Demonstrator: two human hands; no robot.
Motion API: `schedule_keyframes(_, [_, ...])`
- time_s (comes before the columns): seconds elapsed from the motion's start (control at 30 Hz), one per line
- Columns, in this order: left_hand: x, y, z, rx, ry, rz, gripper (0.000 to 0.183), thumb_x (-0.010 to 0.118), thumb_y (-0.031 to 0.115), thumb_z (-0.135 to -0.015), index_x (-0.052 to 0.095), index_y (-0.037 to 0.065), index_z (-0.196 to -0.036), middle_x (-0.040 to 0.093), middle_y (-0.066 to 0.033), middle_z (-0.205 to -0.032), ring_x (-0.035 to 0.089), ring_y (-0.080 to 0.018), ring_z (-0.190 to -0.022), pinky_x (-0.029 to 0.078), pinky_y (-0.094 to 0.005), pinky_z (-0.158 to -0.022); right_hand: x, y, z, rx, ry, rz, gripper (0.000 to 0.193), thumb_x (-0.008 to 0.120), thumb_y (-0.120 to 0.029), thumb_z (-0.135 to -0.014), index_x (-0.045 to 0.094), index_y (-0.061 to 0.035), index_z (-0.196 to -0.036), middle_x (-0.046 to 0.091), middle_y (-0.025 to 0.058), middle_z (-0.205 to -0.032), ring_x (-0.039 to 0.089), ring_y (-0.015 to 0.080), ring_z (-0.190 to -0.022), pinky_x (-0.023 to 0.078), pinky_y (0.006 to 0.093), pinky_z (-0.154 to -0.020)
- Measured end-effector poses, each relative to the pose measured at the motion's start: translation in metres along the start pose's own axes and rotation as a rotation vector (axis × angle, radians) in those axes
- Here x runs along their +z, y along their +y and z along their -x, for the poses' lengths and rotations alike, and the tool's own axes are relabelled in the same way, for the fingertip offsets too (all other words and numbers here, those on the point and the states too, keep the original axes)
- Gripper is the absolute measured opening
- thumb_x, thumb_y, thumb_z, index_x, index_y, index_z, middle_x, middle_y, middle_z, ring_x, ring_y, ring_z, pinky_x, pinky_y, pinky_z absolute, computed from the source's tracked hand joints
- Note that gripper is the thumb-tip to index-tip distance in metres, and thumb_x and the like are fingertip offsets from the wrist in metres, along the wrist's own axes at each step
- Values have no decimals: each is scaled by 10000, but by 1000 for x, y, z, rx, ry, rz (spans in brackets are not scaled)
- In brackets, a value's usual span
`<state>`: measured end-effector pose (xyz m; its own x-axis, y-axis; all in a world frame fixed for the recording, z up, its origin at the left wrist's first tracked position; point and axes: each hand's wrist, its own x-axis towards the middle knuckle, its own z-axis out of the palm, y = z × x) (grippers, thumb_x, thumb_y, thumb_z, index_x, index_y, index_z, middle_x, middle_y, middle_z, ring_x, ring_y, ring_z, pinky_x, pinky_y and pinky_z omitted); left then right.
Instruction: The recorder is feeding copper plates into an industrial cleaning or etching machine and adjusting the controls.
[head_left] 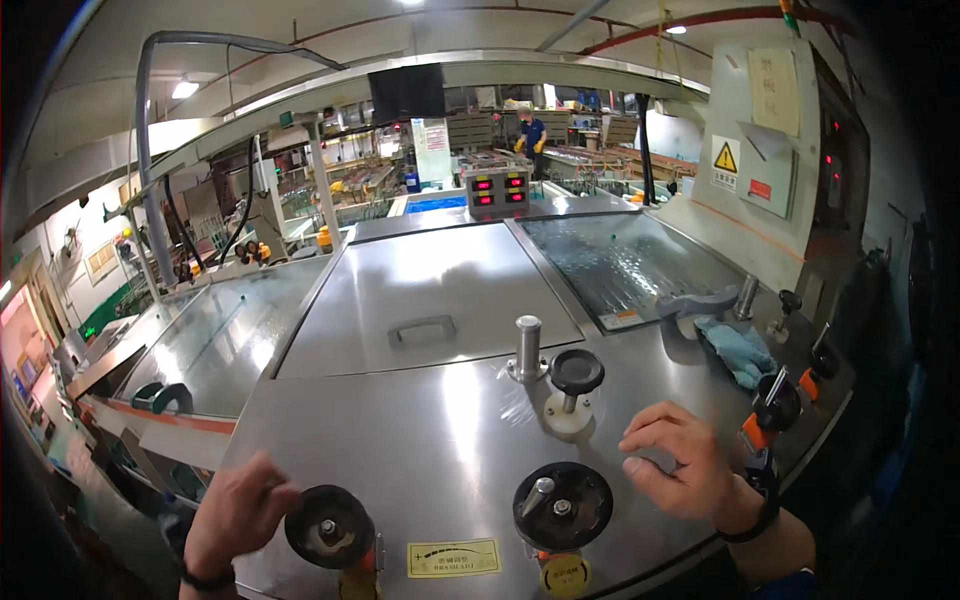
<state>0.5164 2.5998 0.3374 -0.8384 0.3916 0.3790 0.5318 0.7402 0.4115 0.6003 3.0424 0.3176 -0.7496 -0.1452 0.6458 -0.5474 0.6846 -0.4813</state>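
Observation:
My left hand (pixel 240 515), a little blurred, hovers at the left edge of a black handwheel (pixel 329 527). Its fingers are curled in, and nothing shows in them. To the right, my right hand (pixel 685 462) is raised over the steel machine top (pixel 400 430), open, with thumb and fingers apart and nothing between them. A second black handwheel (pixel 563 507) with a metal crank handle lies to its lower left. Nearer its fingertips stands a black knob (pixel 577 371) on a white base, beside an upright metal post (pixel 528 348).
A steel lid with a handle (pixel 422 328) covers the middle. Beside it, a wet glass panel (pixel 630 262) adjoins a blue cloth (pixel 735 352) and a grey curved piece (pixel 697 303). Black knobs (pixel 777 402) line the right edge. Red displays (pixel 498 191) stand behind; a person (pixel 531 132) works farther back.

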Motion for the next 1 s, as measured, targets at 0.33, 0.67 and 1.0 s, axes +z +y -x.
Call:
schedule_keyframes(0.33, [-12, 32, 34, -89, -37, -15, 165, 712, 109, -846, 590, -1, -841, 643, -188, -635, 704, -341, -615, 528, -348, -576, 2, 1, -5, -2, -11, -32, 175, 717, -91, -829, 695, -2, -978, 665, 164, -991, 672, 299, -890, 537, 360, -792])
schedule_keyframes(0.67, [4, 44, -28, 488, -319, -64, 160, 702, 117, -711, 580, 106, -814, 615, -88, -711, 619, -349, -646, 499, -430, -579, 31, -29, -27, -43, -134, -226, 281, 730, -231, -913, 668, -3, -1066, 654, 153, -1001, 660, 298, -901, 530, 368, -805])
schedule_keyframes(1.0, [1, 51, -35, 500, -308, -12, 125, 681, 95, -744, 568, 90, -798, 603, -95, -722, 635, -336, -655, 510, -411, -569, 35, -34, -21, -24, -183, -238, 296, 722, -178, -909, 649, -4, -1137, 669, 140, -1007, 674, 291, -911, 536, 364, -804])
